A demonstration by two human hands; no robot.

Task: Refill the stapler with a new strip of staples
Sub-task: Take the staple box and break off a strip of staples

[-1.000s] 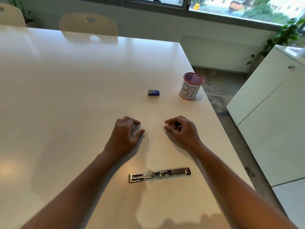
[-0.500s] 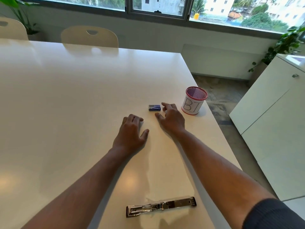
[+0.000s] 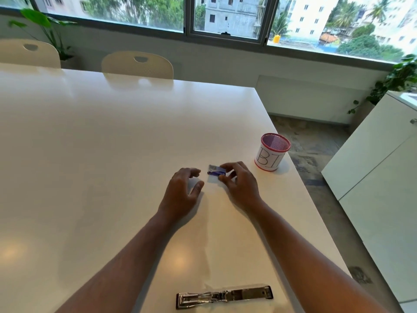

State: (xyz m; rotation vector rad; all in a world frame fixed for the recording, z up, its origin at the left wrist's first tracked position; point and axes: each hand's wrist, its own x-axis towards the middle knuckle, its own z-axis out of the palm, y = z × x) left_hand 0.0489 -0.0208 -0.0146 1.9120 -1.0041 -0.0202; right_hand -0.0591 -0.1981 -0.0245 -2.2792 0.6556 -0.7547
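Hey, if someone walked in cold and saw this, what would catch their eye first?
Probably the right hand pinching a small blue staple box mid-table, the left hand poised open beside it. Next, the shiny metal stapler lying opened flat at the near edge, and the pink-rimmed mesh cup toward the white table's right edge.

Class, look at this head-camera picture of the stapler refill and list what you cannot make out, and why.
1. Head view: what is inside the small blue box is hidden by its own walls and the right hand pinching it.
2. Head view: whether the opened stapler holds staples is too small and glary to tell.
3. Head view: the lettering on the mesh cup curves out of sight after "BI".
4. Head view: the left hand's fingertips are blurred.
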